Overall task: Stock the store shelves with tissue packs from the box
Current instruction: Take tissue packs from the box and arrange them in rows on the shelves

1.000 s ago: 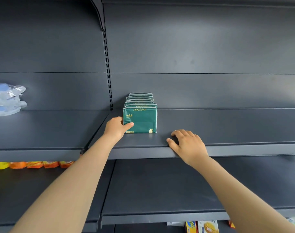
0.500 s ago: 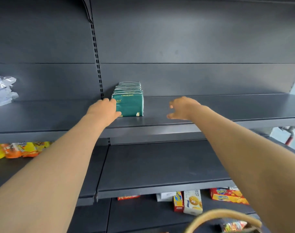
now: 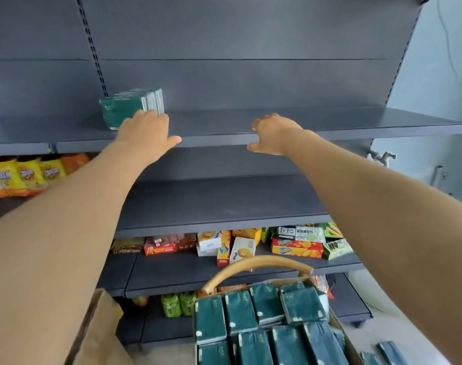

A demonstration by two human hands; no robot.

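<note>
Tissue packs (image 3: pixel 131 108) stood in a row at the shelf's (image 3: pixel 330 125) left end. Why there?

Reply: neat facing, I'd guess. Left hand (image 3: pixel 145 133) lay with its fingers straight against the front pack (image 3: pixel 116 114), probably touching, but it was blurry. Right hand (image 3: pixel 273 134) hovered loose, holding nothing. More sat in the box (image 3: pixel 103 330) below.

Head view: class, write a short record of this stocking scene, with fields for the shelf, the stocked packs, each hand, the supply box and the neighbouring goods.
Shelf: dark metal shelf at arm height
Stocked: one row of green tissue packs, upright, at its left end
Left hand: left hand open, at the row's front
Right hand: right hand holds nothing, over the shelf's front edge
Supply: cardboard box below, holding many green packs
Neighbours: snack bags lower left; biscuit boxes two shelves down
</note>
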